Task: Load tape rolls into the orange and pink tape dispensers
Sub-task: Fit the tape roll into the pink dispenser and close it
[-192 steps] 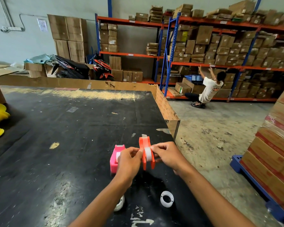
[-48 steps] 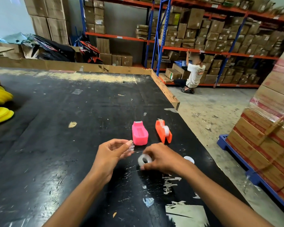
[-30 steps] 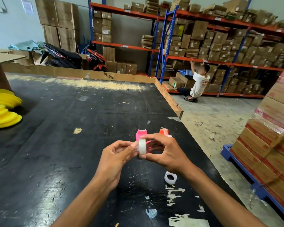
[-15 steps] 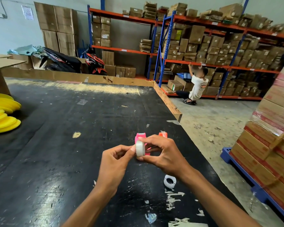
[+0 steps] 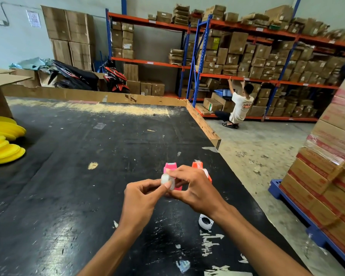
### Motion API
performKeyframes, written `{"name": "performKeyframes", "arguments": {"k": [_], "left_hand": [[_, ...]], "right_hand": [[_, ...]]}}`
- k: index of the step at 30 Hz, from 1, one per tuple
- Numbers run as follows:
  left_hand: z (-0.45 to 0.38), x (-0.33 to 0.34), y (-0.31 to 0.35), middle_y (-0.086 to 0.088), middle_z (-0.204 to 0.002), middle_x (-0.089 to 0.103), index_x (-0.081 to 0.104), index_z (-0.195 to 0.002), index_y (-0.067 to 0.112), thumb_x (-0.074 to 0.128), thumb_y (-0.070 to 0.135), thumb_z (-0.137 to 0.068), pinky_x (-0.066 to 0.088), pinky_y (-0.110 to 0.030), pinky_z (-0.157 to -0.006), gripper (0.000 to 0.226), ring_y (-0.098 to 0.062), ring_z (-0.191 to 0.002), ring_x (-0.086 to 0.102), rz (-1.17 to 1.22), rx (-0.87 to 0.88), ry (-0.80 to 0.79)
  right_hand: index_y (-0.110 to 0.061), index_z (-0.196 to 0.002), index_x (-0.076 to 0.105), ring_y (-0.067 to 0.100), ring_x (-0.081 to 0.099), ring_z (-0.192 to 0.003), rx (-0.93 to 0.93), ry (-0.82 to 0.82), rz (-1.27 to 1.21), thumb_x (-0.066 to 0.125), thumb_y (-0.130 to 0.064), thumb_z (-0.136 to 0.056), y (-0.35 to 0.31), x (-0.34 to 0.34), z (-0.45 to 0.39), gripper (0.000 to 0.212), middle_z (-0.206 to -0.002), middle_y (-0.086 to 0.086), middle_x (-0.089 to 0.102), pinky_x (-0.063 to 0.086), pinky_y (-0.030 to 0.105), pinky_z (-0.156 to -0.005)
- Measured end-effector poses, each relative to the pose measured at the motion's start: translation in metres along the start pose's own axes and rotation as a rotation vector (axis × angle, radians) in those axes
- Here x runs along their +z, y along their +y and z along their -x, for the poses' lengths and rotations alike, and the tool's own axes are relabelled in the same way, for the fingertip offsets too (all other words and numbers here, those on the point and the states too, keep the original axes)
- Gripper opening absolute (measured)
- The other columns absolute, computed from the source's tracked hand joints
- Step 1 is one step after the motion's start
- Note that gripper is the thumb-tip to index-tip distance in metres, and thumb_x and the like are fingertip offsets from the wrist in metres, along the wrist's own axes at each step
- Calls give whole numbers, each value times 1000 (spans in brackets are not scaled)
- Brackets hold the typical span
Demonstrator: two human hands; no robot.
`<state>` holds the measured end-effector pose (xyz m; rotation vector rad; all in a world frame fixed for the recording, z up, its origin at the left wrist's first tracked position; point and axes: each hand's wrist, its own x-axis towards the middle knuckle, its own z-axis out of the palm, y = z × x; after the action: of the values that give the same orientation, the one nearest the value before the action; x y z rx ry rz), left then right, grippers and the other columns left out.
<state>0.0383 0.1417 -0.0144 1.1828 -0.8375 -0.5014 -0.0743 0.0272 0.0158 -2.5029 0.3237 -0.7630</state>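
Note:
A small clear tape roll [image 5: 167,181] is held above the black table [image 5: 72,176] between my two hands. My left hand [image 5: 141,198] pinches its near edge with thumb and forefinger. My right hand [image 5: 195,190] grips it from the right side. Behind the roll the pink dispenser [image 5: 170,167] stands on the table, partly hidden by my fingers. The orange dispenser [image 5: 197,165] stands just to its right, with a tape roll in it, mostly hidden behind my right hand. A white ring [image 5: 206,222] lies on the table under my right wrist.
Yellow discs [image 5: 4,140] are stacked at the table's left edge. A cardboard rim [image 5: 203,124] lines the far and right table edges. Stacked wrapped boxes on a blue pallet [image 5: 327,176] stand to the right. A person [image 5: 239,106] crouches at the far shelves.
Both hands have lifted the tape roll off the table and hold it in front of the pink dispenser. In the last half second the roll has turned slightly between my fingers.

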Motion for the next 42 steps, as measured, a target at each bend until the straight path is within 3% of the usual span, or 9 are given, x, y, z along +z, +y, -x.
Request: {"name": "performKeyframes", "arguments": {"k": [10, 17, 21, 25, 30, 33, 37, 40, 42], "left_hand": [[-2, -1, -11, 6, -82, 81, 81, -81, 32, 75, 37, -70, 54, -11, -69, 13, -10, -82, 76, -28, 23, -41], [-15, 6, -19, 5, -75, 80, 81, -79, 27, 76, 26, -79, 55, -14, -65, 5, -10, -74, 76, -110, 40, 50], [-28, 13, -25, 6, -75, 80, 81, -76, 26, 63, 24, -91, 54, -13, -66, 23, -6, -74, 75, -206, 34, -32], [-47, 9, -38, -2, -85, 80, 81, -84, 18, 60, 23, -93, 59, -37, -85, 23, -19, -88, 75, -165, -110, 8], [-72, 11, -60, -3, -109, 76, 73, -114, 13, 64, 17, -90, 48, -10, -78, 26, -6, -97, 68, -453, -108, -3], [-80, 17, -72, -8, -107, 76, 70, -117, 7, 65, 16, -89, 48, -20, -80, 30, -14, -95, 69, -506, -181, -10], [-79, 17, -83, -8, -104, 77, 72, -113, 9, 66, 15, -88, 51, -22, -80, 27, -13, -88, 70, -469, -199, 25], [-76, 17, -88, -6, -109, 76, 72, -113, 10, 65, 16, -88, 51, -11, -77, 27, -6, -90, 69, -449, -176, 48], [-74, 19, -87, -5, -108, 76, 73, -112, 11, 64, 17, -89, 48, -3, -72, 25, -1, -90, 67, -448, -148, 48]], "right_hand": [[-11, -110, 71, 15, 64, -87, 16, -13, 3, 73, -14, -81, 6, 3, 1, 29, -97, 7, 66, 55, 37, -77], [-12, -127, 60, 14, 60, -109, 110, 73, -45, 69, -9, -78, 10, 12, -3, 50, -120, 6, 64, 55, 27, -89], [-21, -119, 66, 11, 62, -88, 250, 157, -69, 73, -18, -77, 18, 12, -6, 43, -102, 4, 61, 54, 21, -78], [-21, -111, 71, 2, 65, -74, 391, 187, -203, 79, -19, -74, 30, 9, -9, 37, -89, -2, 72, 49, 15, -67], [-27, -98, 73, -9, 62, -62, 497, 157, -233, 81, -15, -71, 45, 4, -16, 31, -64, -18, 67, 48, 6, -61], [-11, -89, 74, -14, 57, -54, 485, 159, -218, 81, -10, -70, 56, 4, -22, 20, -52, -21, 63, 43, 1, -58], [-4, -102, 71, -2, 61, -65, 489, 122, -143, 81, -11, -69, 67, 4, -36, 35, -72, -9, 66, 48, 7, -63], [-2, -98, 70, 24, 68, -77, 492, 52, -48, 79, -12, -68, 74, 6, -48, 33, -83, 14, 74, 56, 42, -79], [-1, -91, 71, 26, 67, -73, 456, -11, -16, 79, -10, -66, 77, 7, -54, 27, -85, 20, 73, 55, 50, -79]]}}
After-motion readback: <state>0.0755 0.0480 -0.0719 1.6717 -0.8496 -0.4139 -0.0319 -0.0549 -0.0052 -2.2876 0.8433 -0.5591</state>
